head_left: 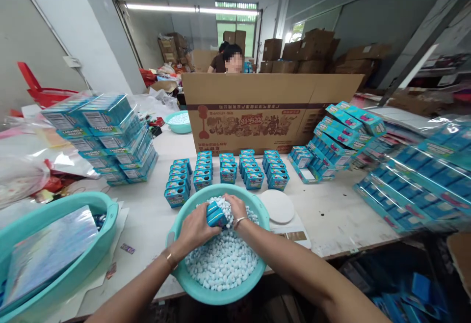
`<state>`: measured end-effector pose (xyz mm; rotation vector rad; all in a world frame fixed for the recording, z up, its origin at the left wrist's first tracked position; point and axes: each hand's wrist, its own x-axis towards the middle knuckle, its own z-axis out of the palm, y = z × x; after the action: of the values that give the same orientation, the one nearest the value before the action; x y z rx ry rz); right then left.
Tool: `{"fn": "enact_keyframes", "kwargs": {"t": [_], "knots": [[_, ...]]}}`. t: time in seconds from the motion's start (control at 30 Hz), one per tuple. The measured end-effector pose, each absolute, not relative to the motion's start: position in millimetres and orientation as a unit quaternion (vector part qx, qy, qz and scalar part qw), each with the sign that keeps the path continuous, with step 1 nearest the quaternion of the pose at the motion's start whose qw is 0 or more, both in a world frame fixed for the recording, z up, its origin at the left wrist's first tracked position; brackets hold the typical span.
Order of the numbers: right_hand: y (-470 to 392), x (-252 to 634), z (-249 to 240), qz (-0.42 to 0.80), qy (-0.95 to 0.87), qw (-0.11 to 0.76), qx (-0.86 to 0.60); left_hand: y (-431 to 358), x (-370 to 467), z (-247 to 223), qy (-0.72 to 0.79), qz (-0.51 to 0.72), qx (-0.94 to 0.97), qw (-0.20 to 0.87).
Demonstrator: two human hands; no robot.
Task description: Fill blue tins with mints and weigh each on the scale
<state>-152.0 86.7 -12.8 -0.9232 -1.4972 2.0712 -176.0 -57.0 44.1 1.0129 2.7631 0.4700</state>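
My left hand [194,226] is closed around a few small blue candy boxes [215,214], tilted over the round turquoise basin [265,244]. Small white candies [224,259] fill much of the basin. On the far side of it, my right hand [236,207] is curled against a heap of these candies, right beside the boxes; its fingertips are partly hidden. Rows of similar small blue boxes [222,170] stand upright on the table just behind the basin. A white scale [276,206] with a round plate sits to the basin's right.
Stacked blue display cartons rise at the left [121,139] and the right [331,136], with wrapped packs [415,180] farther right. A large cardboard box [253,117] stands behind the rows, a person [233,59] beyond it. Another turquoise tub [106,220] occupies the near left.
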Motion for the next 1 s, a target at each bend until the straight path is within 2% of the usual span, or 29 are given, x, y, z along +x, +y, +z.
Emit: {"fn": "enact_keyframes", "kwargs": {"t": [0.17, 0.33, 1.0], "knots": [[93, -147, 23, 0.816, -0.428, 0.241, -0.305, -58, -168, 28, 0.905, 0.299, 0.302, -0.012], [88, -145, 43, 0.845, -0.366, 0.266, -0.286, -59, -164, 22, 0.88, 0.377, 0.285, -0.05], [75, -127, 51, 0.823, -0.436, 0.228, -0.285, -61, -152, 29, 0.868, 0.39, 0.308, 0.023]]}}
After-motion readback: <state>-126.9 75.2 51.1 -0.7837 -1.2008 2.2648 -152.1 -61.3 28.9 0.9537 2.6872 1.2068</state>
